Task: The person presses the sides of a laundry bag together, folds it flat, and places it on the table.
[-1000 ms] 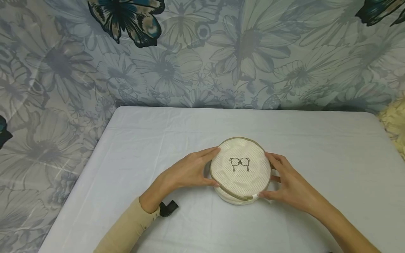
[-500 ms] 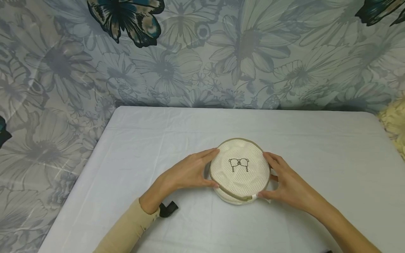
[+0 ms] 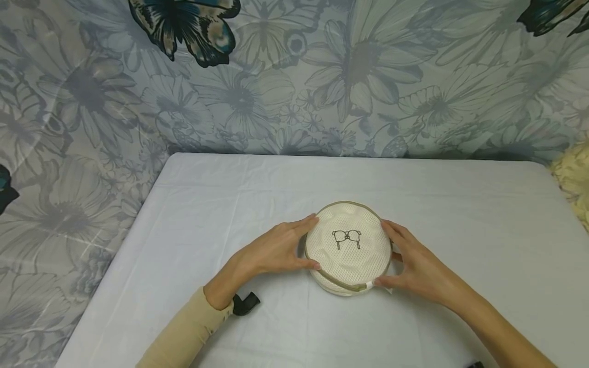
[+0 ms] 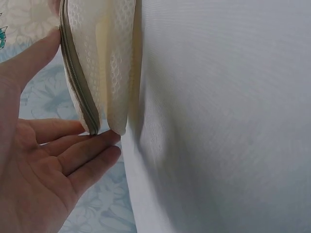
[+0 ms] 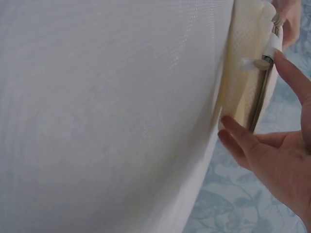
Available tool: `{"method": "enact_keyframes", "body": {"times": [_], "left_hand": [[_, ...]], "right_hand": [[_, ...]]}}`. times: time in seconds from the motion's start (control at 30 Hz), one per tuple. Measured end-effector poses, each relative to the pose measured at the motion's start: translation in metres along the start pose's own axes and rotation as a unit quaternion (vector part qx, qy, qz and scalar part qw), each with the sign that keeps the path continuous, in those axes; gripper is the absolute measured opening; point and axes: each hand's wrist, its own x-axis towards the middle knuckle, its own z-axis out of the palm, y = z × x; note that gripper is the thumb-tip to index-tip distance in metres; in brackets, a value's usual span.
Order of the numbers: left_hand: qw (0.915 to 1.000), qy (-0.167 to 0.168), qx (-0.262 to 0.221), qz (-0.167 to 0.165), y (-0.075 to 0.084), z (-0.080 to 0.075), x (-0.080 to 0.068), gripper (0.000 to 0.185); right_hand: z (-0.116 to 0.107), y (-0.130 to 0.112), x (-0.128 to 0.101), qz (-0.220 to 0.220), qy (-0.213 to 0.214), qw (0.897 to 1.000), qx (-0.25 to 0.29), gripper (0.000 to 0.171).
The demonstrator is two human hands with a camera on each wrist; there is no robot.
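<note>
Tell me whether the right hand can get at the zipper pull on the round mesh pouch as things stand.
Probably yes. The right hand already rests against the mesh pouch, and the zipper pull sits on the near right edge by its thumb, uncovered. The left hand holds the far side, out of the way.

A table [image 3: 207, 204] under a pale sheet — behind it, a grey floral backdrop [image 3: 349, 76] with butterflies.
</note>
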Motion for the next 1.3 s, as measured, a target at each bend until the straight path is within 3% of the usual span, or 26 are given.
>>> {"method": "enact_keyframes", "body": {"times": [0.27,0.47,0.67,0.93,1.3], "left_hand": [[1.0,-0.003,-0.004,-0.001,0.002,0.002,-0.001,0.102],[0.9997,-0.014,0.019,-0.003,0.008,0.003,-0.003,0.097],[0.9986,-0.027,0.045,-0.001,0.016,0.003,0.0,0.09],[0.9911,-0.014,0.124,0.046,0.025,0.007,0.004,0.086],[0.986,-0.01,0.156,0.059,0.032,0.013,0.007,0.089]], "right_hand": [[0.002,0.001,-0.001,-0.004,0.002,1.0,-0.018,0.119],[0.005,-0.001,-0.002,-0.011,0.016,0.997,-0.072,0.117],[0.009,-0.005,-0.003,-0.056,0.027,0.989,-0.135,0.112],[0.017,-0.009,0.001,-0.121,0.022,0.971,-0.207,0.1],[0.019,-0.013,0.003,-0.149,0.005,0.961,-0.234,0.092]]}}
